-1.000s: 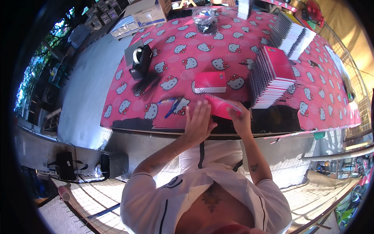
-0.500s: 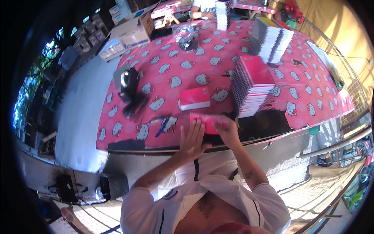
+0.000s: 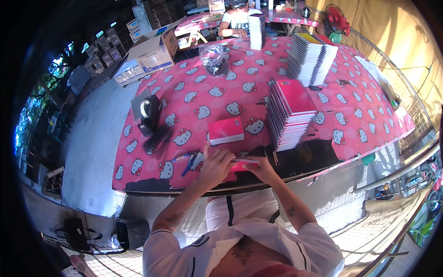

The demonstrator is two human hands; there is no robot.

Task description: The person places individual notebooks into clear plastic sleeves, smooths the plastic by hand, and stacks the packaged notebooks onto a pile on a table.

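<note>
Between my two hands, at the table's near edge, is a pink-covered notebook with its narrow edge turned up. My left hand closes on its left end with fingers bent. My right hand grips the other end. Just beyond them lies a short stack of pink notebooks. To the right rises a tall stack of pink spiral notebooks. A blue pen-like tool rests left of my left hand. Past it are a black tape dispenser and a bundle of black strands.
The table has a pink patterned cover, torn to black at the front. Farther back stand white-edged notebook stacks, a clear plastic bag with dark contents, and a cardboard box. Across the table sits another person behind a notebook stack.
The notebook, lying flat under my left palm before, is now tipped up on edge. My left hand has curled its fingers around it. The view has shifted, showing more of the far person.
</note>
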